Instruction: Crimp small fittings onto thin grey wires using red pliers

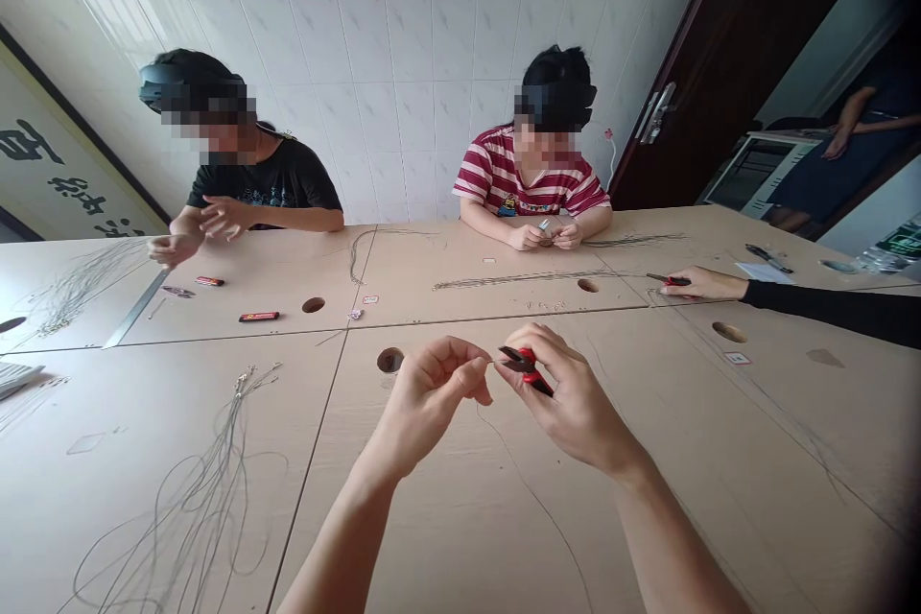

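Note:
A thin dark wire (516, 468) is pinched between the thumb and forefinger of my left hand (436, 393); its tail curves down over the table toward me. My right hand (572, 398) is wrapped round small pliers (531, 370) with red and black handles. Their dark jaws point left, close to the left fingertips, and look slightly parted. Between the two hands a short wire end shows, with something tiny at its tip that I cannot make out. On the left of the table lies a loose bundle of wires (231, 422) with small fittings at its far end.
Two people sit across the wooden table (432, 537). From the right reaches another person's hand (709, 282) with red-handled pliers (671, 280). Farther off are a long wire bundle (504, 279), a box cutter (259, 316), a metal ruler (135, 309) and a round table hole (389, 361).

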### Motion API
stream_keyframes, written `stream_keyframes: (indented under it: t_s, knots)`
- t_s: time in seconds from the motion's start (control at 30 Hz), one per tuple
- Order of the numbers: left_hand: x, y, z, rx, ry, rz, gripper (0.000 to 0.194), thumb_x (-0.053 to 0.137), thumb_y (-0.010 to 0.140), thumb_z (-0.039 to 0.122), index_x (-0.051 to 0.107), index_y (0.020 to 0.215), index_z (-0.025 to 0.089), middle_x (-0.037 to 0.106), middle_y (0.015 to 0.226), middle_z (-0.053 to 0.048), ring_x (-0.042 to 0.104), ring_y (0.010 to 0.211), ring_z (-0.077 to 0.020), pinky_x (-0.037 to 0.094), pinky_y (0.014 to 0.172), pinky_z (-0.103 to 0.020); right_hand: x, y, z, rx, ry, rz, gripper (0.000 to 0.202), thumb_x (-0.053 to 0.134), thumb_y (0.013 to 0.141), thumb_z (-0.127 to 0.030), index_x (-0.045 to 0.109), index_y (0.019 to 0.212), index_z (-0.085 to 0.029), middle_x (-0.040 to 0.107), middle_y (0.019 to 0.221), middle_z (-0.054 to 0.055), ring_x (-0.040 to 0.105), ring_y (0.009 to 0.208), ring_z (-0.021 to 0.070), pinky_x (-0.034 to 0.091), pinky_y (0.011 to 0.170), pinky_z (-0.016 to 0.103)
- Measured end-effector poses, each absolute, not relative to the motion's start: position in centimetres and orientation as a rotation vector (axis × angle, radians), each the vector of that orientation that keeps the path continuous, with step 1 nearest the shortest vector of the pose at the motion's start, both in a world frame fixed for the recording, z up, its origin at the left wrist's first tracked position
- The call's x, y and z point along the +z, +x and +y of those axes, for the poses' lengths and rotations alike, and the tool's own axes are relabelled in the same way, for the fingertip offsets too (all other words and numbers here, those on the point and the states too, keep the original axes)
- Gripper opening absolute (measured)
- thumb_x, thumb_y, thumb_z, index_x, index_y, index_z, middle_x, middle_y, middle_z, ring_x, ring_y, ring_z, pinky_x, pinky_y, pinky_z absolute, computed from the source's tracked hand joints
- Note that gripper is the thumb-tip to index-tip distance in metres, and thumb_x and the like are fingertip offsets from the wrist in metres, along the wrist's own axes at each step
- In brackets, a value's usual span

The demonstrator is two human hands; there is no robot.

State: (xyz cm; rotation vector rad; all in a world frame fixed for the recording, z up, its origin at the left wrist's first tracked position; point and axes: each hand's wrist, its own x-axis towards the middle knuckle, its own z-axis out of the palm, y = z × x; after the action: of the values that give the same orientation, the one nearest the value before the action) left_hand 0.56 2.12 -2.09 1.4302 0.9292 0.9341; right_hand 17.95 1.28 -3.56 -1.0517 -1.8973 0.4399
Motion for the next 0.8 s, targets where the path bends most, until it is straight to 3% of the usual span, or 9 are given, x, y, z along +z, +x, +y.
stream_keyframes:
  t_s: [0.33, 0.8]
  knots:
    - [-2.2, 0.9, 2.0, 0.859, 1.455, 0.966, 0.023, 0.055, 0.088, 0.040, 0.060, 0.082, 0.018, 0.064, 0.067, -0.001, 0.052, 0.063, -0.0125, 0.035, 0.057, -0.024, -3.7, 18.6, 1.3, 0.441, -1.071, -1.822, 0.011, 0.051, 0.087, -0.012, 0.049, 0.083, -0.021, 0.051, 0.083, 0.001, 0.048, 0.077, 0.0147, 0.039, 0.072, 0.028]
    - [-2.7, 2.0, 1.3, 0.570, 1.444, 0.692, 0.025, 0.058, 0.087, 0.039, 0.063, 0.081, 0.015, 0.064, 0.062, -0.003, 0.055, 0.063, -0.0124, 0.041, 0.069, -0.026, -3.3, 20.1, 1.7, 0.303, -1.128, -1.672, 0.013, 0.049, 0.092, -0.025, 0.048, 0.080, -0.021, 0.051, 0.080, 0.001, 0.049, 0.074, 0.0139, 0.039, 0.067, 0.027]
